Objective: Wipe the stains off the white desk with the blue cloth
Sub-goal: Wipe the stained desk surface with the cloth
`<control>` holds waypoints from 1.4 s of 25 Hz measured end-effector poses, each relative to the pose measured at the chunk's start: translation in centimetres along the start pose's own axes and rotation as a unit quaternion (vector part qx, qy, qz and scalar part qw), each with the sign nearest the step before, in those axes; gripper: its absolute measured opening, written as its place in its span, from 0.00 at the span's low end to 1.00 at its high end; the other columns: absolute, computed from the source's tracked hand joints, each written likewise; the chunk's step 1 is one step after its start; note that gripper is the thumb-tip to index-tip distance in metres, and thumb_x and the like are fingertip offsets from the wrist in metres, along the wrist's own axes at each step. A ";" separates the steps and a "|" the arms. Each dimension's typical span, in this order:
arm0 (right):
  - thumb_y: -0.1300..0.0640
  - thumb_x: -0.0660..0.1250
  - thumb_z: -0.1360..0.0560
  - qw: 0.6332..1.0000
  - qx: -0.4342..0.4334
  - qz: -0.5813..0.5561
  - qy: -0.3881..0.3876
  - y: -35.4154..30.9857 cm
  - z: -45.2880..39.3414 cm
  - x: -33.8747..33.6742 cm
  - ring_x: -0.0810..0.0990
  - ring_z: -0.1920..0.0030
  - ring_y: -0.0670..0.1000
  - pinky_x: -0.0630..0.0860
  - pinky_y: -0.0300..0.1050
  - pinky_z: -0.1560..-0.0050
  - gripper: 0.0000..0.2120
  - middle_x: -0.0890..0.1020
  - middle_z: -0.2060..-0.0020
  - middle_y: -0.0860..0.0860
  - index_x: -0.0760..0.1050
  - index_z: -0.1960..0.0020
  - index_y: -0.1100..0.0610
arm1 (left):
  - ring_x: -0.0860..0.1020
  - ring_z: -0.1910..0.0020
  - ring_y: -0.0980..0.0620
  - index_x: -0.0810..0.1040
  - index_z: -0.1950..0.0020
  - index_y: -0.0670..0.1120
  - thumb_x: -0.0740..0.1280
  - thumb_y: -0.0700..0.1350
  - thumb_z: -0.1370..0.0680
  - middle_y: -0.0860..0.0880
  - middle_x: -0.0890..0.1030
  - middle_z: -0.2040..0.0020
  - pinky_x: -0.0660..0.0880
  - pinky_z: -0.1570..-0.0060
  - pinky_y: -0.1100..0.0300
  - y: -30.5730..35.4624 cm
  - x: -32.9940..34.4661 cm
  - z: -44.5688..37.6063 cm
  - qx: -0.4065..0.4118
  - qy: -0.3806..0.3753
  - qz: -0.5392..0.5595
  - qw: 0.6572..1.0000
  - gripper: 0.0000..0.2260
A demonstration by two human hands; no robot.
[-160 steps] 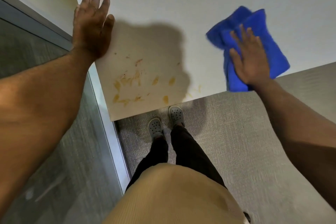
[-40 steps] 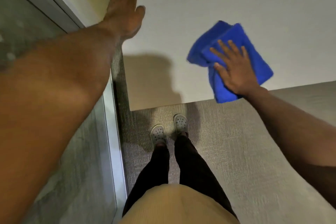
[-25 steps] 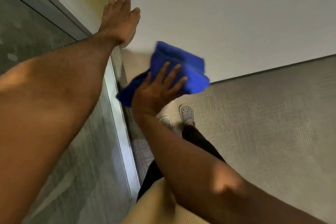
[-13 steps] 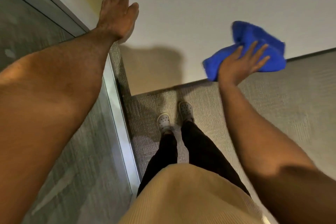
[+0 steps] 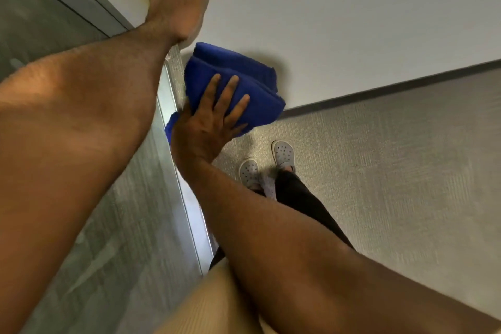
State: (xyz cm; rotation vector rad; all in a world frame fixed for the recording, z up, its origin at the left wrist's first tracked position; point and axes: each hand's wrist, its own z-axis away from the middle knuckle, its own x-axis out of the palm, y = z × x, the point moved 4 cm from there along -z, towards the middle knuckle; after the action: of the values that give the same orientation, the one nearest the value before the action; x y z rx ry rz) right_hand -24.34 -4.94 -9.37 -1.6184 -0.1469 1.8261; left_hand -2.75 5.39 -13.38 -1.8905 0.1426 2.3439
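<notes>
The white desk (image 5: 339,22) fills the top right of the view, and no stain shows on its visible surface. A bunched blue cloth (image 5: 238,84) covers the desk's near left corner and hangs over its edge. My right hand (image 5: 211,122) presses flat on the cloth with fingers spread. My left hand (image 5: 176,0) rests flat on the desk's left edge, farther back, fingers together and holding nothing.
A frosted glass partition with a metal frame (image 5: 187,198) runs along the left, close to the desk's side. Grey carpet (image 5: 393,171) lies below the desk's front edge. My feet in grey clogs (image 5: 282,154) stand just in front of the desk.
My right hand has swept the cloth from the right part of the front edge back to the near left corner. The stains seen at first no longer show. My left hand has stayed put.
</notes>
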 end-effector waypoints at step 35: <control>0.36 0.48 0.22 0.891 -0.350 0.273 -0.096 -2.8 -25.3 -4.2 0.49 0.22 0.61 0.43 0.70 0.27 0.28 0.54 0.21 0.49 0.52 0.24 0.40 | 0.57 0.22 0.36 0.57 0.21 0.39 0.51 0.62 0.19 0.39 0.58 0.21 0.61 0.27 0.41 1.1 -1.3 2.1 -0.081 0.121 0.168 0.975 0.34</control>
State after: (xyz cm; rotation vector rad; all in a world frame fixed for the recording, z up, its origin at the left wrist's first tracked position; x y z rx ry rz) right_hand -0.09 -13.84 -10.00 -2.1030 -0.5379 2.5673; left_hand -4.62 4.61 -11.67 -2.3991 0.3283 2.3771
